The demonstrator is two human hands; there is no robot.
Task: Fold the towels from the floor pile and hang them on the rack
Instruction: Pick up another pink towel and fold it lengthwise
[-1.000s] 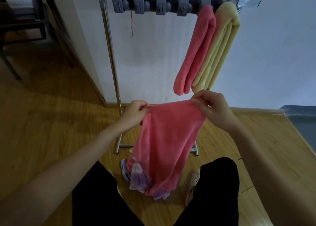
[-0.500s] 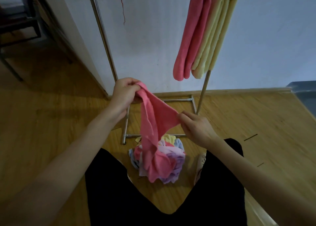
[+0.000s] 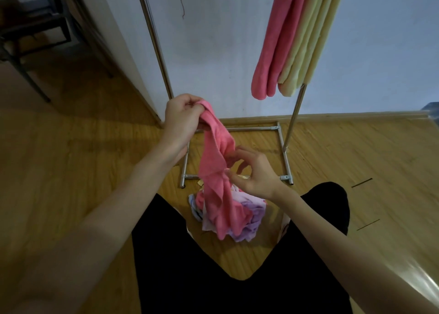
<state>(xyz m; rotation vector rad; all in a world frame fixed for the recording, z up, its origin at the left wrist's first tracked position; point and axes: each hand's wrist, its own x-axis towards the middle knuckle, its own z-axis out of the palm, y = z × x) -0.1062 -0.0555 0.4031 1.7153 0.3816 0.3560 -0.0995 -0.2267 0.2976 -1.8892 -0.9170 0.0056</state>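
Above the floor pile (image 3: pixel 234 218), between the knees: a pink towel (image 3: pixel 215 171), bunched and twisted into a rope-like length, hung from the left hand (image 3: pixel 181 117) down to the heap below. Gripped at its top end by that left hand, fingers curled round the gathered cloth, roughly level with the foot of the rack's left pole. Pinched lower down, at one edge, between thumb and fingertips of the right hand (image 3: pixel 255 174), remaining fingers loosely spread. Lower end of the pink towel draped onto the pile, touching it. Soft, fuzzy pile on the cloth, no hem stripe or pattern to make out.

No brand, label or readable writing anywhere.

Pile itself: a small crumpled heap of lilac, white and pale blue cloth on the wooden floor (image 3: pixel 356 159), just in front of the rack's base bar. Rack (image 3: pixel 283 142) of bare metal tube, square base frame flat on the floor against the white wall (image 3: pixel 213 52), two uprights rising out of view. Hung from its top on the right side, well above the hands: a folded pink towel on the rack (image 3: pixel 273 52) and, touching it on the right, a folded pale yellow towel (image 3: pixel 308 52), both long and narrow. Black trousers (image 3: pixel 213 290) across the bottom of the view. Dark chair legs (image 3: pixel 28 52) at far left.
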